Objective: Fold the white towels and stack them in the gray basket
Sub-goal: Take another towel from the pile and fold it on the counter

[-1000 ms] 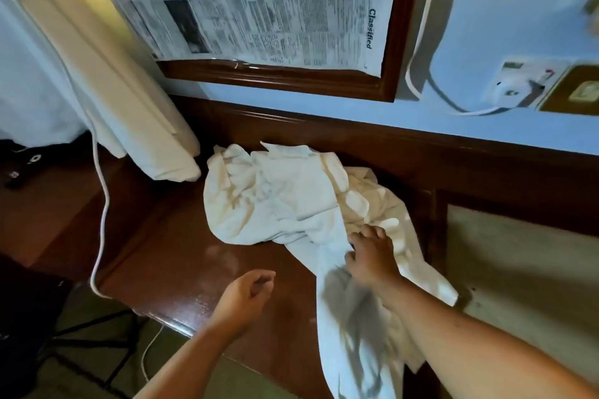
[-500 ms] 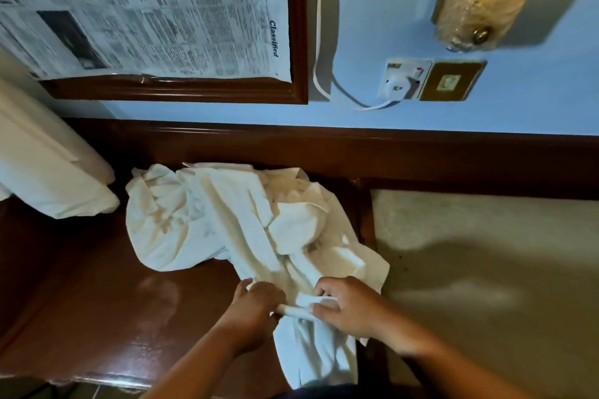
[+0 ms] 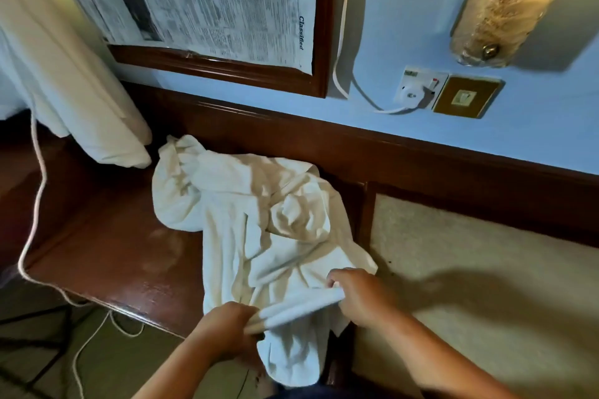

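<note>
While both grip one stretched towel [image 3: 259, 223] edge, left hand [image 3: 227, 324] and right hand [image 3: 363, 296] seemingly pinch it.

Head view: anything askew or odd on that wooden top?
The white towels lie crumpled in a heap on the wooden top, one end hanging over the front edge. The left hand and right hand pinch a stretched edge. No gray basket is visible.

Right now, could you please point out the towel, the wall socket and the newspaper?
towel [image 3: 246, 204]: head view, crumpled middle.
wall socket [image 3: 421, 87]: head view, white faceplate.
newspaper [image 3: 210, 0]: head view, printed page.
</note>
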The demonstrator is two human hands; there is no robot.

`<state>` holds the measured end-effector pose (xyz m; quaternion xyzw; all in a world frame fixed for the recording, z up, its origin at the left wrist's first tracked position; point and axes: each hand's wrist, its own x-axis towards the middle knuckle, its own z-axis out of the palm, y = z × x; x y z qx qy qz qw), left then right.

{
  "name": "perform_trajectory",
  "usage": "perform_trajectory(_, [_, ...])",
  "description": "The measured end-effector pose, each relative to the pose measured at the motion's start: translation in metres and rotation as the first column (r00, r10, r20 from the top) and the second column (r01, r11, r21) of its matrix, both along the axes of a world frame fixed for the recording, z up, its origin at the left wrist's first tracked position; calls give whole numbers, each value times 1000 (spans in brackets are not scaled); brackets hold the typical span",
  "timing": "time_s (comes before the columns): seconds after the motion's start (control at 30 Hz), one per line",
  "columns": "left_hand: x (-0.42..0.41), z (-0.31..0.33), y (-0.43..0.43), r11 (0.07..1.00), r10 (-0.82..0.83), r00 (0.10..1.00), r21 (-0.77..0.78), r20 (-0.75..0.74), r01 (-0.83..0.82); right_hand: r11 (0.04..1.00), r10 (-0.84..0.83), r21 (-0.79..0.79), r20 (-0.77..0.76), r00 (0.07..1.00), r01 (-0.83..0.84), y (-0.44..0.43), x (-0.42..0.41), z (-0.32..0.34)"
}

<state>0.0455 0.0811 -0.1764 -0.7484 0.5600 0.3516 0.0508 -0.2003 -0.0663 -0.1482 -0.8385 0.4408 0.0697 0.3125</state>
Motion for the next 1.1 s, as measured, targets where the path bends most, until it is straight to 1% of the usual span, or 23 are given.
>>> perform_trajectory(0.07, [-16,11,3,998,45,997,-54,59,-42,994,-42,-97,95,995,52,-19,-20,15])
perform_trajectory(0.1, [-21,19,1,996,49,992,-78,116,-40,987,-42,-148,140,989,63,-30,-28,28])
perform_trajectory(0.17, [-23,42,-11,995,34,959,-96,282,-7,955,-16,-283,243,970,87,-55,-44,62])
perform_trajectory(0.2, [-16,54,-19,994,23,928,-104,371,16,926,-14,-356,301,954,126,-69,-49,80])
perform_trajectory(0.23, [-16,71,-26,990,54,893,-142,446,11,891,-18,-415,370,929,183,-83,-59,103])
perform_trajectory(0.27, [-16,90,-31,983,108,854,-184,509,-15,857,-22,-456,432,902,240,-95,-72,128])
perform_trajectory(0.33, [-14,131,-45,947,244,782,-313,574,-65,770,-59,-505,553,831,390,-122,-103,178])
perform_trajectory(0.43, [-34,196,-63,857,395,689,-514,608,-39,599,-136,-467,741,658,650,-159,-181,245])
perform_trajectory(0.47, [-50,218,-68,811,431,686,-585,586,-9,528,-199,-420,784,588,738,-170,-222,267])
perform_trajectory(0.5, [-53,230,-71,757,473,705,-654,529,-17,479,-255,-369,809,529,796,-184,-255,280])
perform_trajectory(0.53, [-65,240,-74,703,495,757,-709,426,-61,437,-303,-316,830,468,842,-190,-296,293])
perform_trajectory(0.57, [-87,249,-77,656,465,825,-751,321,-78,391,-330,-278,848,415,877,-189,-344,306])
perform_trajectory(0.6, [-109,255,-78,630,424,883,-766,203,-126,349,-355,-281,843,403,894,-188,-384,310])
perform_trajectory(0.63, [-135,260,-81,608,359,929,-778,94,-156,292,-358,-322,836,415,901,-179,-418,311])
perform_trajectory(0.7, [-195,263,-85,589,250,958,-764,-139,-264,203,-382,-316,846,372,927,-153,-468,305])
perform_trajectory(0.77, [-252,259,-89,555,89,948,-775,-306,-302,199,-429,-252,847,315,947,-116,-487,290])
perform_trajectory(0.8, [-283,256,-90,573,2,934,-766,-356,-293,196,-466,-215,838,284,957,-93,-490,279])
perform_trajectory(0.83, [-304,251,-90,596,-84,916,-757,-391,-269,225,-488,-228,815,312,947,-72,-478,271])
perform_trajectory(0.87, [-331,243,-88,643,-170,899,-737,-404,-210,283,-519,-240,776,358,929,-43,-473,258])
perform_trajectory(0.93, [-378,228,-77,717,-273,869,-690,-414,-103,486,-549,-198,689,473,851,7,-451,225])
perform_trajectory(0.97, [-396,217,-69,745,-322,850,-665,-417,-44,565,-572,-154,634,520,810,36,-439,203])
perform_trajectory(1.03, [-421,194,-52,785,-365,830,-619,-422,31,655,-635,-38,513,577,754,88,-420,156])
perform_trajectory(1.1, [-434,166,-30,847,-335,842,-526,-423,73,686,-677,64,420,604,725,141,-409,115])
